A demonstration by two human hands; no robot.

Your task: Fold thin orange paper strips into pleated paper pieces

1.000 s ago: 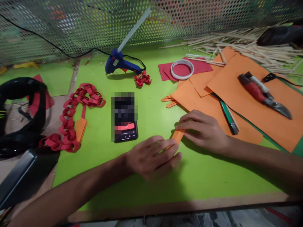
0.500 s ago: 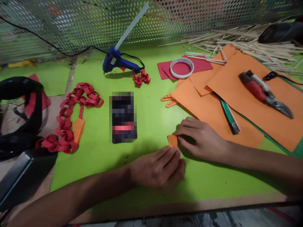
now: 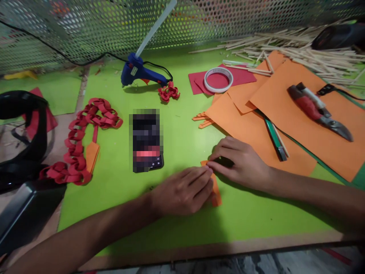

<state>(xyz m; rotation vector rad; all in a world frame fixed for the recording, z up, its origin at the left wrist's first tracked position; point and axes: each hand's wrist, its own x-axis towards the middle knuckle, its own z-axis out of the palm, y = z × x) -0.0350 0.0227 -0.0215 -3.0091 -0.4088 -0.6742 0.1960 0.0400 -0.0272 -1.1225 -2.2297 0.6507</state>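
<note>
Since the previous frame, both hands have closed in on the orange paper strip, which now lies longer and more exposed on the tabletop than the short stub seen half a second ago. The strip sits just right of and below the phone, which serves as the landmark here.

The left hand lies flat over the strip's lower part, fingers extended, pressing rather than gripping; nothing is enclosed in it. The right hand has its grip pinched nearly shut on the strip's upper end, thumb and fingertips together.

Handling judgement: the strip is thin card, very light, flexible, and creases permanently if bent sharply. It slides readily on the smooth green mat. Take hold at the ends, with a light pinch across the width.

Orientation: the long axis runs from the far end, level with the phone's bottom edge, toward the near edge of the tabletop, leaning slightly to the right. The near end projects beyond the left fingertips.
</note>
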